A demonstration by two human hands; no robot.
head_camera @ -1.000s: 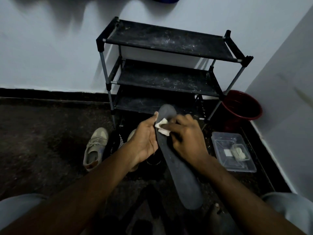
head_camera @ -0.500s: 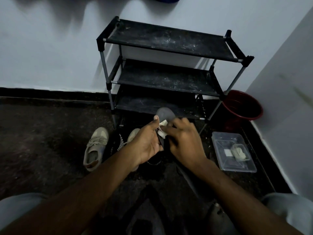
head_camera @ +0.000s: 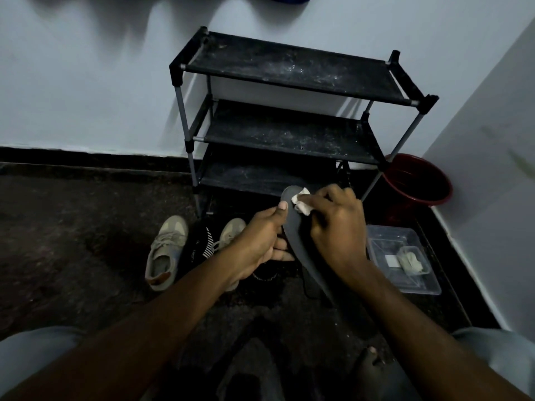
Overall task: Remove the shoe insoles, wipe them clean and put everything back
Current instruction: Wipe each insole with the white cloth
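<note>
Mid-clean: one insole (head_camera: 301, 244) is out of its shoe and under the cloth.

The left hand (head_camera: 257, 241) grips the insole by its edge, thumb on top and fingers curled beneath. The right hand (head_camera: 335, 227) pinches a crumpled white cloth (head_camera: 301, 202) against the rounded end farthest from the person. The insole is dark grey, thin and matte. It runs slantwise between the two hands and passes under the right wrist. I can't see any dirt on it in this dim light. Two beige sneakers (head_camera: 166, 250) sit on the floor just left of the left hand. A clear plastic box (head_camera: 405, 282) lies right of the right hand. By my reckoning the removal is done for this one. The wiping is underway and the refitting is yet to come. I can't tell whether the second insole has been dealt with.
</note>
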